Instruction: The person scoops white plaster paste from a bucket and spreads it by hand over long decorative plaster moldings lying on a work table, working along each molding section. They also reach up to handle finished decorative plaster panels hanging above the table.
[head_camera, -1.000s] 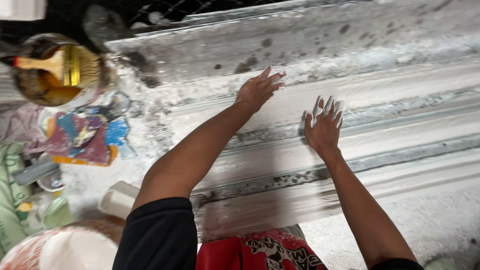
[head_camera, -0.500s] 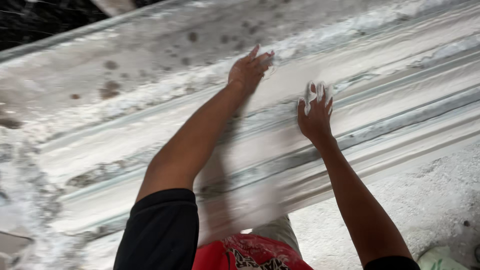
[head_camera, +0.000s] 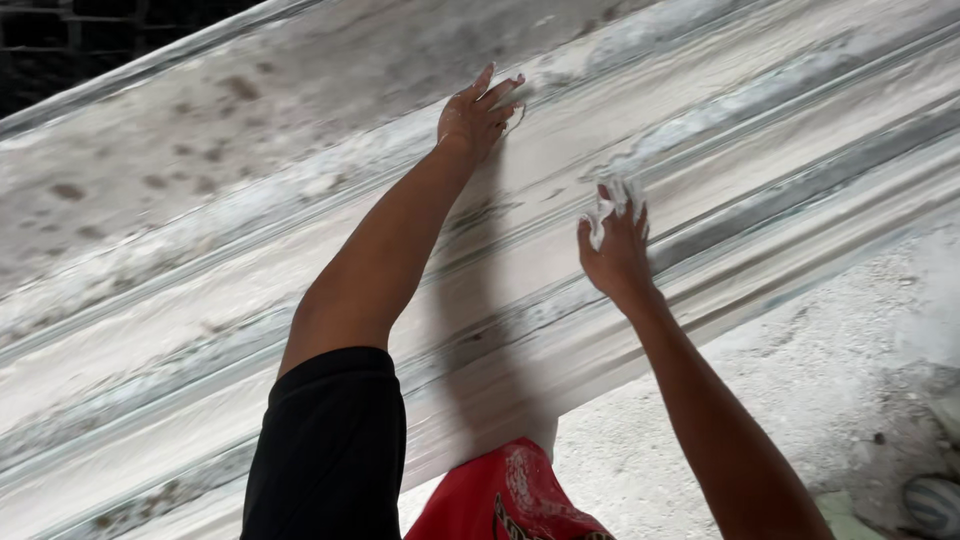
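A long white plaster moulding (head_camera: 250, 330) with ridges and grooves runs diagonally across the view. My left hand (head_camera: 477, 112) lies flat on its upper ridge, fingers spread, smeared with plaster. Lower down and to the right, my right hand (head_camera: 612, 245) presses a lump of wet white plaster (head_camera: 605, 210) against the moulding's middle band; the fingers are coated white.
A dusty grey surface (head_camera: 800, 380) spreads at the lower right, with a round object (head_camera: 935, 505) at the corner. Dark mesh (head_camera: 90, 40) shows at the upper left behind the slab. My red garment (head_camera: 505, 500) fills the bottom centre.
The view has swung right, so the bowl, brush and clutter at the left are gone. Both hands have slid along the moulding; the right hand now shows plaster in its fingers.
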